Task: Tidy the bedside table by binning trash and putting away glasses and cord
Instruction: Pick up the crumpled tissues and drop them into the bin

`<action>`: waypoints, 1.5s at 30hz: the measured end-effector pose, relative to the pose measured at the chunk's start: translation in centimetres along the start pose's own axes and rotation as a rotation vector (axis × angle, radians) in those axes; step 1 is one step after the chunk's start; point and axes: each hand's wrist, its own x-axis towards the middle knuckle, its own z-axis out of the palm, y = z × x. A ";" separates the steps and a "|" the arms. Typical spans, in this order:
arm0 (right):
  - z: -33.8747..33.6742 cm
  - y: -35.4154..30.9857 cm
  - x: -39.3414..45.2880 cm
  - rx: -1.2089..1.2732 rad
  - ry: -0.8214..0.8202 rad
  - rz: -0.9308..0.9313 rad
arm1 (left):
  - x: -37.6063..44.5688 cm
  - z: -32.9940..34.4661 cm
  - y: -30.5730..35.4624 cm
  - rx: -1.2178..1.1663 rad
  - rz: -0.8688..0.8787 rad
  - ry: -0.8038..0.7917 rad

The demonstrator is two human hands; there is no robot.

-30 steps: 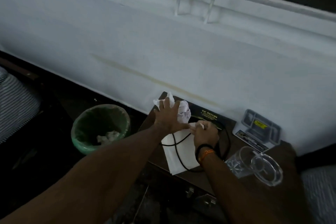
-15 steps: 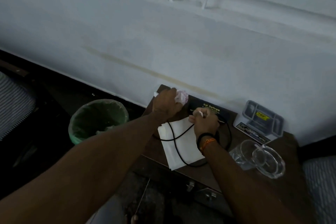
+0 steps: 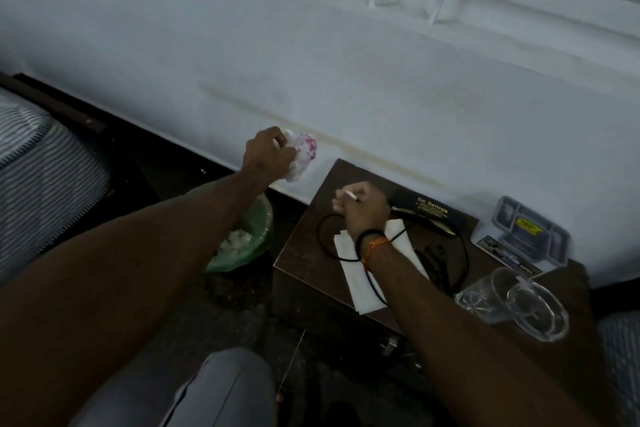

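The bench [image 3: 304, 253] is dark wood with a dull sheen. On it lie a flat sheet of matt white paper [image 3: 360, 284], a smooth black rubbery cord [image 3: 325, 239], a matt black glasses case [image 3: 429, 210] with gold lettering, a clear glossy glass ashtray [image 3: 538, 310] and a clear plastic box [image 3: 530, 234]. The crumpled tissue [image 3: 301, 154] is soft white paper with pink marks. The bin [image 3: 256, 236] has a thin, shiny green plastic liner.

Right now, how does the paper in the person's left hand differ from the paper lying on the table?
The crumpled paper is wadded, pink-stained and held in the left hand off the table; the flat paper lies smooth and plain on the bedside table, under a black cord. Both are white.
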 end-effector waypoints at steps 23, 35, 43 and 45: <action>23.8 4.9 -1.8 -0.801 -0.450 0.012 | -0.2 -4.2 -24.5 -0.077 -0.527 0.007; 23.5 4.2 0.1 -0.742 -0.533 0.037 | 0.9 -2.3 -24.3 -0.264 -0.480 -0.119; 18.4 1.5 -1.7 -0.660 -0.465 -0.121 | -0.9 -3.9 -18.6 -0.137 -0.315 -0.204; 16.3 0.4 -2.2 -0.647 -0.441 -0.174 | -1.7 -4.3 -15.6 -0.076 -0.234 -0.199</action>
